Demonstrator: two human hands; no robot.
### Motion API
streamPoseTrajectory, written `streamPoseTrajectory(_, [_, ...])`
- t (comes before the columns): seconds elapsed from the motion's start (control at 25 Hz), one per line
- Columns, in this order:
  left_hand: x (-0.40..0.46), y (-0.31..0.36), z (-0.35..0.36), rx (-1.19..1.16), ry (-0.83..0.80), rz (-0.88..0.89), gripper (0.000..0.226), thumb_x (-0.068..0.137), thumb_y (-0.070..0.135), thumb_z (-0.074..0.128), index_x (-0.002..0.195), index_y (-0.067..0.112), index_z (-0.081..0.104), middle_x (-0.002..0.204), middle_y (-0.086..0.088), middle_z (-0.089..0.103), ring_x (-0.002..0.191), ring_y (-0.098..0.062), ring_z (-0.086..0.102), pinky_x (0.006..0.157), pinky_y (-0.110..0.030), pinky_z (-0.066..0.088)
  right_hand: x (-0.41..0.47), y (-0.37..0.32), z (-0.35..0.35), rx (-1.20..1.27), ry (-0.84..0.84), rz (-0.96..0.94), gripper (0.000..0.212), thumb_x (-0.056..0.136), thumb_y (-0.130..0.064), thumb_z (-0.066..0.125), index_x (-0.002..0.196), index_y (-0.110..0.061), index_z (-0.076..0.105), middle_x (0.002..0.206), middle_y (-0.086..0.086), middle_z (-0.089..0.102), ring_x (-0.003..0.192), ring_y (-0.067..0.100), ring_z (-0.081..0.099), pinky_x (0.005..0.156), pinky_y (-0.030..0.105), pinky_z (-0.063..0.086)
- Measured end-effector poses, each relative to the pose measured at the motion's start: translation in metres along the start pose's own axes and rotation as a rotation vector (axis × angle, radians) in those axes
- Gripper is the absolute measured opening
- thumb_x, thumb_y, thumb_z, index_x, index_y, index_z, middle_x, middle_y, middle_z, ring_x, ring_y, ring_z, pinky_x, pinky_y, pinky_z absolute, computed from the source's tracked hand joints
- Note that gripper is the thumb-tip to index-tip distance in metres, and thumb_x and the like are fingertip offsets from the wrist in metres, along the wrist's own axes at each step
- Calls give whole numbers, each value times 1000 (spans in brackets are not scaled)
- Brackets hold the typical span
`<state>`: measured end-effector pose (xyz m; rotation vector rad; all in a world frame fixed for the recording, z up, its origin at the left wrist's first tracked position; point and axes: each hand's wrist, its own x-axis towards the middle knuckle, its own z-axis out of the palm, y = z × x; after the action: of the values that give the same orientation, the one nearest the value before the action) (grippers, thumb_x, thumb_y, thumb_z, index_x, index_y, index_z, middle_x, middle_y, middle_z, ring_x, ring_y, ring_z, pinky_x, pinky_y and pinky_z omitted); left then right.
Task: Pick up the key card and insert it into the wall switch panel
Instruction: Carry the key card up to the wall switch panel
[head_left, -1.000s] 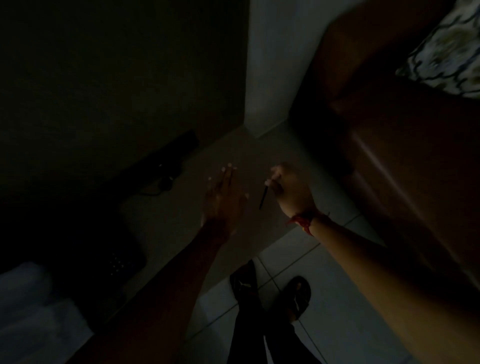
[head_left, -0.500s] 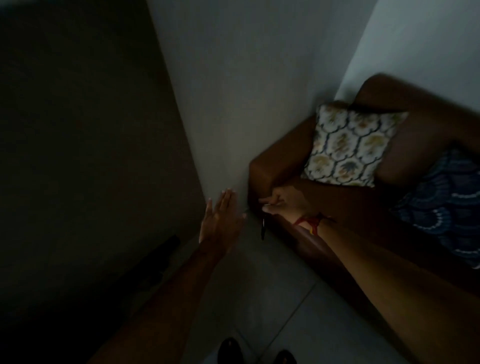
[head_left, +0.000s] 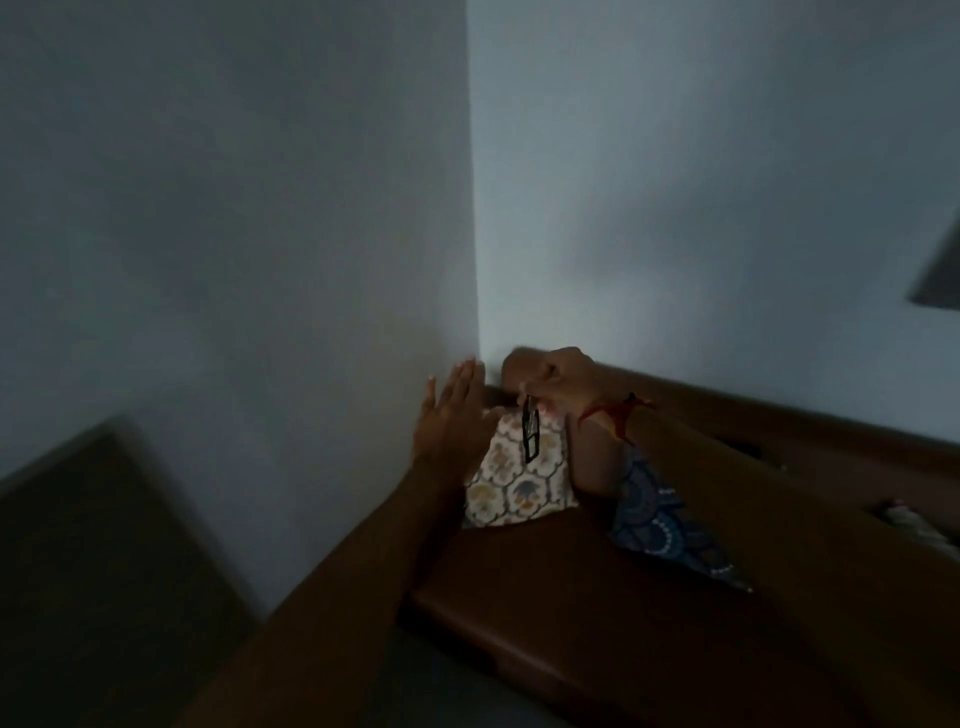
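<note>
Since the earlier frame, our view had swung up from the floor to the wall corner (head_left: 472, 291). Our right hand (head_left: 558, 382) pinched the key card (head_left: 531, 435), dangling before the patterned cushion (head_left: 519, 483); our left hand (head_left: 449, 415) stayed flat, empty.

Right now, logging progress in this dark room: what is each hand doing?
Left hand: open, flat, fingers extended, holding nothing.
Right hand: closed, pinching the key card, which hangs below it.

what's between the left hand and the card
Nothing in the gap itself: in the head view, only the patterned cushion shows behind, between the left hand and the card.
</note>
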<state>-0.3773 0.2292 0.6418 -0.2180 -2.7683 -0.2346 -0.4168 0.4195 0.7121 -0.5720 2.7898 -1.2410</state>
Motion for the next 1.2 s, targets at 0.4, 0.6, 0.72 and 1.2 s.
streamPoseTrajectory(0.4, [125, 183, -28, -10, 162, 263, 68, 108, 46, 33, 162, 8, 16, 171, -10, 15, 160, -23, 12, 130, -49, 7, -44, 71, -211, 121, 347, 76, 24, 91, -9, 65, 71, -5, 51, 85, 31, 72, 85, 44, 73, 68, 48, 61])
streamPoseTrajectory(0.6, [191, 266, -39, -57, 214, 379, 67, 108, 47, 32, 161, 8, 18, 170, -10, 19, 159, -22, 14, 131, -50, 11, -54, 95, -307, -8, 386, 95, 31, 84, -16, 74, 73, -11, 46, 80, 19, 71, 70, 30, 68, 64, 37, 57])
streamPoseTrajectory(0.72, [241, 325, -34, -110, 224, 436, 66, 109, 46, 31, 162, 9, 17, 171, -9, 17, 160, -21, 12, 131, -50, 9, -55, 118, -361, -56, 442, 81, 40, 76, -5, 78, 68, -17, 41, 71, 9, 58, 71, 28, 62, 63, 34, 52])
streamPoseTrajectory(1.2, [345, 563, 19, -136, 224, 723, 67, 109, 47, 28, 162, 9, 14, 171, -9, 14, 160, -21, 11, 131, -49, 9, -114, 258, -544, -268, 554, 158, 34, 72, -4, 80, 88, -4, 50, 79, 2, 63, 64, -3, 58, 56, 13, 47])
